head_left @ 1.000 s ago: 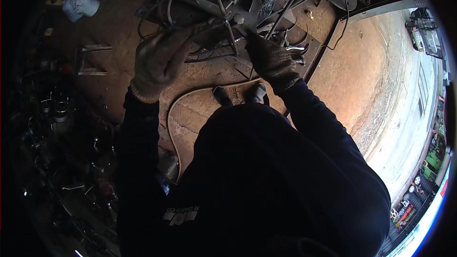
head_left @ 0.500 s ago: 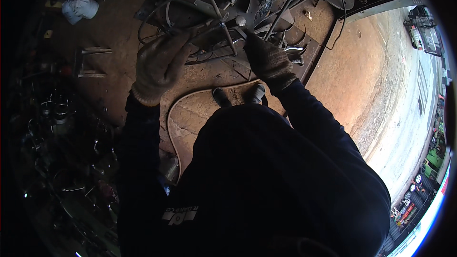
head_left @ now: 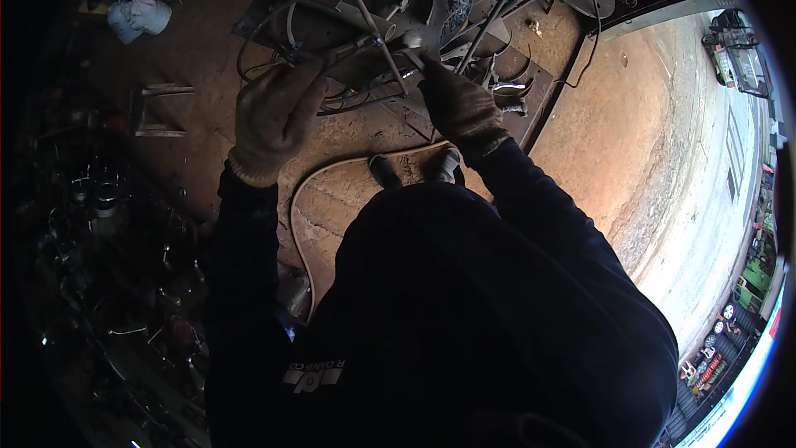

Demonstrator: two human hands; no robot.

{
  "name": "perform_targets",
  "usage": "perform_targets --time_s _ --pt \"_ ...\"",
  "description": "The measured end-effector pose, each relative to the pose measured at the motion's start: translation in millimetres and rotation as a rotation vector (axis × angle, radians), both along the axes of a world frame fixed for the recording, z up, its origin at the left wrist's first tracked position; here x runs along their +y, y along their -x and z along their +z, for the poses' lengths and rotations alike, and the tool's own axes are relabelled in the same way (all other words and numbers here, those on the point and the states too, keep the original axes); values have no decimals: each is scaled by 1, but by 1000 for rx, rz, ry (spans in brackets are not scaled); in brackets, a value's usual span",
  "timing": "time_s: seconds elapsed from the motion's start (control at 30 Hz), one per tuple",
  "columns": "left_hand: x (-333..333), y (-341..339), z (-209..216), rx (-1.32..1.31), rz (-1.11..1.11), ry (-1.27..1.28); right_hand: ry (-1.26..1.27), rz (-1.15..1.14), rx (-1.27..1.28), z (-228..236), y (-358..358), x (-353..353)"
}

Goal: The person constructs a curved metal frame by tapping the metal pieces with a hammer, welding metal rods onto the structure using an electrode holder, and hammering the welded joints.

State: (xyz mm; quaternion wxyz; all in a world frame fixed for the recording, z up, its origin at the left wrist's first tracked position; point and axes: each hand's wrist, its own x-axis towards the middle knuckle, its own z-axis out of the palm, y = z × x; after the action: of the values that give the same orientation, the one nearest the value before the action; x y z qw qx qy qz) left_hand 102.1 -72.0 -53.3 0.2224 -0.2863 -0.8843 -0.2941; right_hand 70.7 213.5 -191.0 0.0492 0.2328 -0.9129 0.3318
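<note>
L-hand grip half-curled, R-hand grip curled; can't tell what's held; metal rod btwn.

Brown floor, dimly lit, bright pale pavement at right

A pale bundle lies beyond a metal bracket.

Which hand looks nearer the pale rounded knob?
The right hand, just below the pale rounded knob in view; the left hand is farther off, leftward.
</note>
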Motion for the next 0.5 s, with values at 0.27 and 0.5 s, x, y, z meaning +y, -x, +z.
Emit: perform_targets --time_s 0.27,0.5 --pt "2 4 -5 61 -36 -54 -70 58 -103 6 6 0" --pt "-3 1 -10 67 -19 -4 -22 45 -46 10 0 -3"
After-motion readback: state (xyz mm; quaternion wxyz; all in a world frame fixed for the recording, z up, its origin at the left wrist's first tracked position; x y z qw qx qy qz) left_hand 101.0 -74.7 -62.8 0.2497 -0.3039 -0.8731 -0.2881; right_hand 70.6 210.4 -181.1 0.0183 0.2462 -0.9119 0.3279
